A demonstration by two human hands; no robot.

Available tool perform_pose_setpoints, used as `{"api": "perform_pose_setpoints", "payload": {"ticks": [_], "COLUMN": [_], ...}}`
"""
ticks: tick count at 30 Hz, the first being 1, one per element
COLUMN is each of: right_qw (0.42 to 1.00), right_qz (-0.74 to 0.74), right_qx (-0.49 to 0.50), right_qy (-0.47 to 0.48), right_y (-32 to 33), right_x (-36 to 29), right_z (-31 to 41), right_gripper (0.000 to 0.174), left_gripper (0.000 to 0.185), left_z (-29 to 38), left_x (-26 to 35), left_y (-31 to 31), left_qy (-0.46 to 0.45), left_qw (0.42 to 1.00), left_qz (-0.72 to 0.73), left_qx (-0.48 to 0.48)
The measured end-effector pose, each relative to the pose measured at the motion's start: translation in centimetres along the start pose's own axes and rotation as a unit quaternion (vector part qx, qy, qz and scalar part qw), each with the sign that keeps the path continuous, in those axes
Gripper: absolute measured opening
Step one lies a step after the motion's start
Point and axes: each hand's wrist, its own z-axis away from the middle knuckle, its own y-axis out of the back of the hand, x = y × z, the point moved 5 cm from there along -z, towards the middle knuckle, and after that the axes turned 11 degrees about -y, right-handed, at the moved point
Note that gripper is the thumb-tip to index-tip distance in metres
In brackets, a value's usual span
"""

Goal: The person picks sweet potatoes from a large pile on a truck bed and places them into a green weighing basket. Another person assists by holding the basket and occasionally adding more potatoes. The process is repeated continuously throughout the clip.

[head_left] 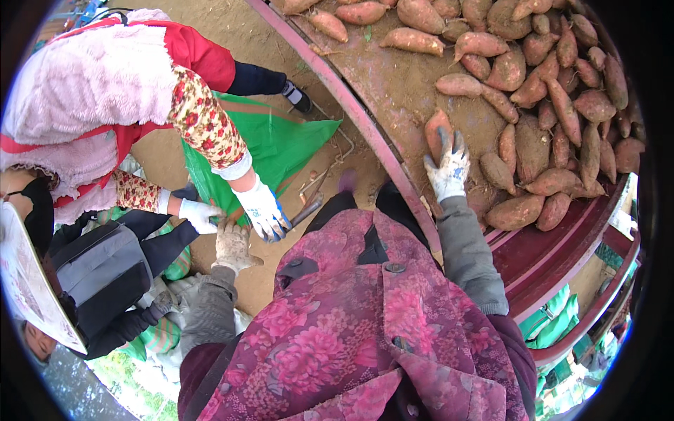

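Note:
My right hand, in a dirt-stained white work glove, has its thumb and fingers around the lower end of a reddish sweet potato. It reaches over the raised edge of a soil-covered metal bed. My left hand, in a soiled glove, holds the edge of a green woven bag; its fingertips are partly hidden and its thumb sticks out. On either side of it are a co-worker's gloved hands, one near the bag's rim and one over a dark bar.
A heap of sweet potatoes covers the bed's right side. Its curved pink metal rim runs between me and the bag. The co-worker bends in from the left. Another person and filled green-striped sacks are at lower left.

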Motion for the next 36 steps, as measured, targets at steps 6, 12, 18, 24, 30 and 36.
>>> {"api": "perform_pose_setpoints", "payload": {"ticks": [6,12,18,24,30,36], "right_qw": [0.999,0.975,0.757,0.751,0.792,0.782], "right_qz": [0.016,-0.083,-0.232,0.076,0.054,0.093], "right_qx": [-0.032,0.074,-0.170,-0.222,-0.236,-0.226], "right_qy": [-0.022,0.194,0.587,0.617,0.561,0.573], "right_y": [-0.2,4.6,2.5,-5.3,-7.1,-3.7], "right_x": [0.1,-8.4,-26.8,-35.6,-33.2,-30.5], "right_z": [-0.7,-0.1,7.9,13.7,11.2,11.7], "right_gripper": [0.092,0.065,0.036,0.041,0.024,0.033], "left_gripper": [0.102,0.031,0.030,0.054,0.086,0.100], "left_z": [-2.6,-4.8,-4.6,-3.3,-1.2,-0.9], "left_x": [-2.0,-3.3,1.6,0.3,-1.3,1.4], "left_y": [-1.7,0.6,4.8,2.7,2.9,2.7], "left_qy": [0.058,0.111,0.009,0.049,-0.002,0.018], "left_qw": [0.989,0.938,0.901,0.940,0.922,0.936], "left_qz": [0.058,0.188,0.142,0.247,0.258,0.197], "left_qx": [0.124,0.269,0.411,0.232,0.289,0.293]}}
